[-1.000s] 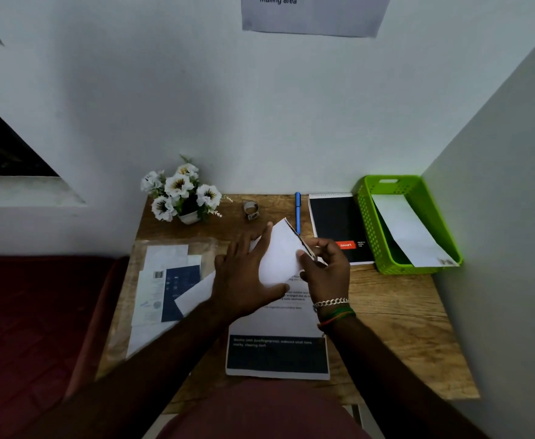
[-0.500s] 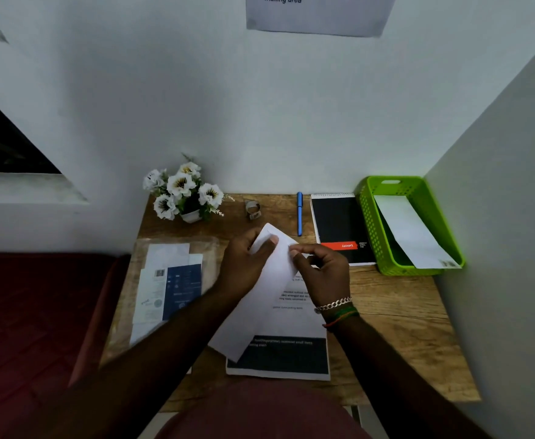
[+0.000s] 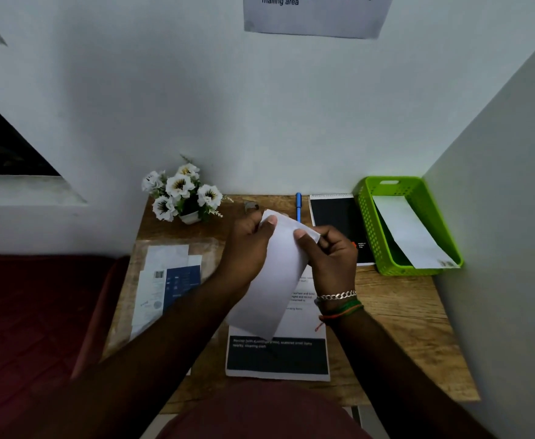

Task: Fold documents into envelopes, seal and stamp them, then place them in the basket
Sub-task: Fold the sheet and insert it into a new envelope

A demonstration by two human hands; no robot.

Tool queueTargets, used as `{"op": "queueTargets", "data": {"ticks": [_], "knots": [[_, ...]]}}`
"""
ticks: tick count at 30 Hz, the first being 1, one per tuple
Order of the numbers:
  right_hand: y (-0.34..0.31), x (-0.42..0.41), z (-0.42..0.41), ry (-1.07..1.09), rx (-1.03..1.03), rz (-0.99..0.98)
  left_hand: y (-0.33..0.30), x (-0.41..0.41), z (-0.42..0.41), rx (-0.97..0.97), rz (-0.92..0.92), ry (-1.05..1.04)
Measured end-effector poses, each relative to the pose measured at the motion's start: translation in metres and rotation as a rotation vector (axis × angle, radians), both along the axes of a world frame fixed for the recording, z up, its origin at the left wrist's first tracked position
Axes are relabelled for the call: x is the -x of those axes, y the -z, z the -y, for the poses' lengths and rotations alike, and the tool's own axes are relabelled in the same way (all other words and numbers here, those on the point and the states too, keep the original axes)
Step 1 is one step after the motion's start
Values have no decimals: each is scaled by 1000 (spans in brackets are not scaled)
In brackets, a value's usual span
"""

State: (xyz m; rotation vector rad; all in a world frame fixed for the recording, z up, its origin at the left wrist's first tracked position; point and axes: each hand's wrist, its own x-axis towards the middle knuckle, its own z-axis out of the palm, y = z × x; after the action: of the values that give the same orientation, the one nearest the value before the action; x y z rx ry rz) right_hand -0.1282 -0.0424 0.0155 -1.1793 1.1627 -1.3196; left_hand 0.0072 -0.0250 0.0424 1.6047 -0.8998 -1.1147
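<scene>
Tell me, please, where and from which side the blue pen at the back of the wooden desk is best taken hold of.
Pinch the slim blue pen at the middle of its barrel, coming from above with fingers either side. It lies flat, pointing toward the wall, with bare wood on both sides and the black notebook lying apart on its right, so a top-down pinch looks clear.

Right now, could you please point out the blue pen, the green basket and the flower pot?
blue pen [image 3: 298, 206]: head view, middle of its barrel.
green basket [image 3: 368, 229]: head view, its left perforated wall.
flower pot [image 3: 190, 217]: head view, the white pot's front.
</scene>
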Motion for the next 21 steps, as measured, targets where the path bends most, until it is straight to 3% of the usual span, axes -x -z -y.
{"op": "queueTargets", "data": {"ticks": [4, 9, 12, 21], "knots": [[-19, -3, -5, 82, 210, -89, -10, 9, -4, 127, 20, -231], [-36, -7, -16, 64, 662, -334, -46, 24, -28, 165, -386, -279], [-31, -10, -23, 50, 818, -547, -57, 23, -39, 115, -594, -244], [-4, -23, -31, -128, 762, -765, -33, 4, -30, -149, -435, -285]]}}
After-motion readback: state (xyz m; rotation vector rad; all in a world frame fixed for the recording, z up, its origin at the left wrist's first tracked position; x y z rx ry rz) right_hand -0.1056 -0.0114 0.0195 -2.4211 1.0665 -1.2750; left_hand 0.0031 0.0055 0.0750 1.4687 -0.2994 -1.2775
